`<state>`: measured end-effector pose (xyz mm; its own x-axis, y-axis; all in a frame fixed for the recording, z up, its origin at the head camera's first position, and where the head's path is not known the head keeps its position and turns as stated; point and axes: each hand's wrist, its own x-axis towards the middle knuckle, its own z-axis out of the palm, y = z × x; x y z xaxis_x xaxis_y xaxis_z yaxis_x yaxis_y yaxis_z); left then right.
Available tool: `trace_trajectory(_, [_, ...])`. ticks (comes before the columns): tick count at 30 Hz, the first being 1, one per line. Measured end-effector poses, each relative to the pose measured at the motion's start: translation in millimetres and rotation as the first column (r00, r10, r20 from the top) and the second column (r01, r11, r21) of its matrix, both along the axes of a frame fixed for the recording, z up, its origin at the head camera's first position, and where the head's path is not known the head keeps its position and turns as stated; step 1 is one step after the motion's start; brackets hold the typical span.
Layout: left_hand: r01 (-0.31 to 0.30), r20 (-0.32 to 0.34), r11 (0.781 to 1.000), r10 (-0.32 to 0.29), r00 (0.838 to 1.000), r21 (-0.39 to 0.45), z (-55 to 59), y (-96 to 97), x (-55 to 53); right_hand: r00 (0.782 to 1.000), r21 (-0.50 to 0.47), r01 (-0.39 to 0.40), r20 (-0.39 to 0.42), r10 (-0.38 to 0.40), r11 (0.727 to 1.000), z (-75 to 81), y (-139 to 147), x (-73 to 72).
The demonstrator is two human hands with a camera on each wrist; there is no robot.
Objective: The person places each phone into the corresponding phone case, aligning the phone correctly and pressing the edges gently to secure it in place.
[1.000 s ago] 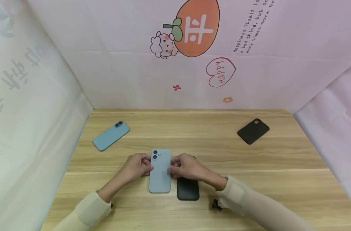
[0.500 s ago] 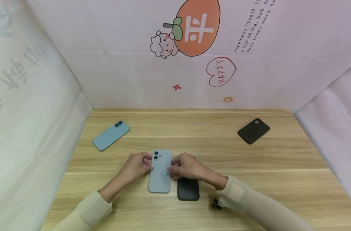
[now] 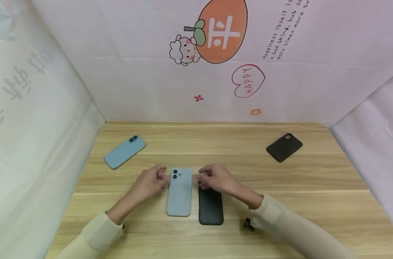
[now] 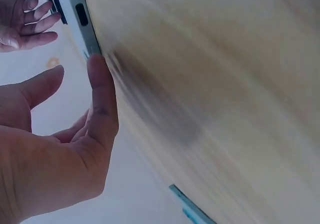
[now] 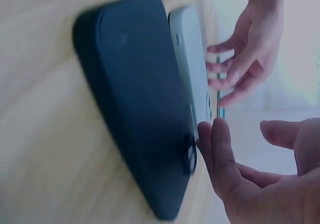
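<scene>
A pale grey-blue phone (image 3: pixel 179 198), camera side up, lies on the table between my hands. My left hand (image 3: pixel 151 181) is at its left side, fingers loosely bent with nothing gripped. In the left wrist view a fingertip looks close to the edge of the pale phone (image 4: pixel 82 19); contact is unclear. My right hand (image 3: pixel 219 178) hovers over the top end of a black phone case (image 3: pixel 210 208), hiding its camera cutout from the head view. That cutout shows in the right wrist view, where the black case (image 5: pixel 135 84) lies beside the pale phone (image 5: pixel 187 54). The right fingers hold nothing.
A blue phone (image 3: pixel 125 153) lies at the back left of the wooden table (image 3: pixel 196 144). Another black phone case (image 3: pixel 284 147) is at the back right. Printed white cloth (image 3: pixel 135 82) encloses the back and both sides.
Both hands have let go of the pale phone's sides and drawn apart, the right hand moving up and to the right. The phone's top end has shifted slightly rightward.
</scene>
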<state>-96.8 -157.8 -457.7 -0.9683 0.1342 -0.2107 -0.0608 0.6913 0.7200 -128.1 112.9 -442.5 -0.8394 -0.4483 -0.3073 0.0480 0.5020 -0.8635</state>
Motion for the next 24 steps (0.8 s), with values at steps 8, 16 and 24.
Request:
trace_trajectory(8, [-0.025, -0.063, 0.997, 0.021, 0.998, -0.067, 7.6, -21.9, -3.5, 0.972, 0.162, 0.054, -0.234, -0.015, 0.985, 9.3, 48, -24.0])
trace_trajectory(16, [-0.057, -0.16, 0.996, 0.044, 0.986, -0.075, 14.4, -62.3, -16.1, 0.953, 0.349, 0.184, -0.292, -0.08, 0.919, 18.5, 124, -57.2])
trace_trajectory(24, [-0.143, -0.166, 0.987, 0.13, 0.978, -0.072, 19.7, -96.1, -36.6, 0.931, 0.563, 0.288, -0.353, -0.09, 0.775, 22.5, 210, -85.0])
